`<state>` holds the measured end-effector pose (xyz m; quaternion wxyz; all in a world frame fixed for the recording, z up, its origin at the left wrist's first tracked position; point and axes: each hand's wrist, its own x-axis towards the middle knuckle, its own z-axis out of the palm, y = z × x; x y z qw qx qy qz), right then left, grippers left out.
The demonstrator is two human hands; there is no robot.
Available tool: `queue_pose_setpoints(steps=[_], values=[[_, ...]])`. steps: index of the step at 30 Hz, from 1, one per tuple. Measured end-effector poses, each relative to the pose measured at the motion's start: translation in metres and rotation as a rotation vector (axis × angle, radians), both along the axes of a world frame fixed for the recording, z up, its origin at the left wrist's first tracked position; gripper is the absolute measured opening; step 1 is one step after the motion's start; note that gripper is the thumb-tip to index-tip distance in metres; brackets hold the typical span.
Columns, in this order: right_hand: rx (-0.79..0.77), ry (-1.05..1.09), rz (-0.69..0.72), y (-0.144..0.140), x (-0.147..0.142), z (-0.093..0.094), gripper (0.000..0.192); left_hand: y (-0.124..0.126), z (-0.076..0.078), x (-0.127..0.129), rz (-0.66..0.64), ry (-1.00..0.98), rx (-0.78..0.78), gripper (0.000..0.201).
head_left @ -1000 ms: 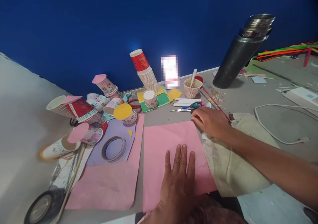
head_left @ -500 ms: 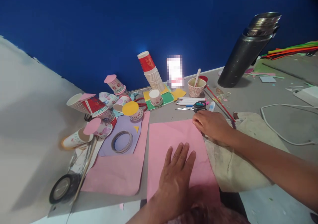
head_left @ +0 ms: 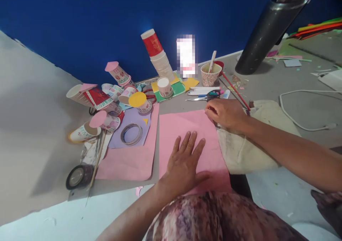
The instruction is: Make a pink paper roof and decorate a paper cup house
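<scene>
Lying under the left grip (head_left: pixel 183 164), pink paper (head_left: pixel 181 124) touches the right grip (head_left: pixel 226 114).

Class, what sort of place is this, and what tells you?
Probably a paper-craft workspace: scissors lie near the pink sheet under the left hand, and a decorated paper cup wears a round yellow top.

One left hand (head_left: pixel 184 162) and one right hand (head_left: pixel 227 113) are showing. Two pink sheets (head_left: pixel 179 125) and one purple sheet (head_left: pixel 127 118) are lying on one counter (head_left: pixel 173 106). One grey tape ring (head_left: pixel 140 134), one black tape roll (head_left: pixel 76 177), one dark bottle (head_left: pixel 264 37), one cream cloth (head_left: pixel 243 155) and one white cable (head_left: pixel 327 127) are sharing it. One cup stack (head_left: pixel 160 61) is standing; the decorated cups (head_left: pixel 110 121) are overlapping too much for counting.
</scene>
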<state>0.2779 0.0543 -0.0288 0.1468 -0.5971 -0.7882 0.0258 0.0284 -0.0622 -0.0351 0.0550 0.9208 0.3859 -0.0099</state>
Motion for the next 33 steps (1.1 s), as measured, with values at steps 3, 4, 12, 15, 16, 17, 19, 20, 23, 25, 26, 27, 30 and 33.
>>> queue_pose_setpoints(steps=[3,4,12,15,16,17,19,20,23,25,26,27,30,33], values=[[0.021,-0.001,0.094,-0.002,-0.001,-0.001,0.020,0.004,0.001,-0.003,-0.019,0.005,-0.031,0.106],[0.021,-0.010,0.126,-0.003,-0.001,-0.002,0.020,0.007,0.001,-0.005,-0.035,0.000,-0.040,0.106],[0.058,0.020,0.255,-0.003,0.000,-0.006,0.026,0.044,0.000,-0.005,-0.024,-0.004,-0.070,0.104],[0.082,0.036,0.253,-0.004,0.002,-0.004,0.027,0.049,0.001,0.000,-0.004,0.013,-0.073,0.101],[0.107,0.053,0.246,-0.004,0.003,-0.003,0.027,0.048,0.001,0.000,0.003,0.013,-0.072,0.101],[0.145,0.079,0.241,-0.005,0.004,-0.002,0.027,0.047,0.001,0.000,0.009,0.010,-0.071,0.101],[0.251,0.156,0.261,-0.006,0.005,-0.001,0.025,0.043,0.000,-0.001,0.020,-0.005,-0.067,0.100],[0.310,0.201,0.300,-0.007,0.005,-0.001,0.023,0.040,-0.001,-0.003,0.025,-0.013,-0.067,0.100],[0.391,0.288,0.528,-0.006,0.001,-0.008,0.015,0.029,-0.004,-0.007,0.023,-0.048,-0.058,0.101],[0.332,0.249,0.665,-0.005,-0.002,-0.015,0.013,0.019,-0.005,-0.008,-0.008,-0.065,-0.052,0.110],[0.317,0.220,0.686,-0.004,-0.004,-0.019,0.012,0.014,-0.006,-0.009,-0.023,-0.068,-0.048,0.114],[0.302,0.195,0.696,-0.003,-0.006,-0.022,0.012,0.008,-0.006,-0.009,-0.044,-0.071,-0.041,0.117],[0.297,0.170,0.669,-0.001,-0.007,-0.028,0.012,-0.006,-0.010,-0.010,-0.082,-0.039,-0.009,0.115],[0.317,0.153,0.639,-0.003,-0.006,-0.026,0.014,-0.013,-0.018,-0.012,-0.089,0.020,0.041,0.099]])
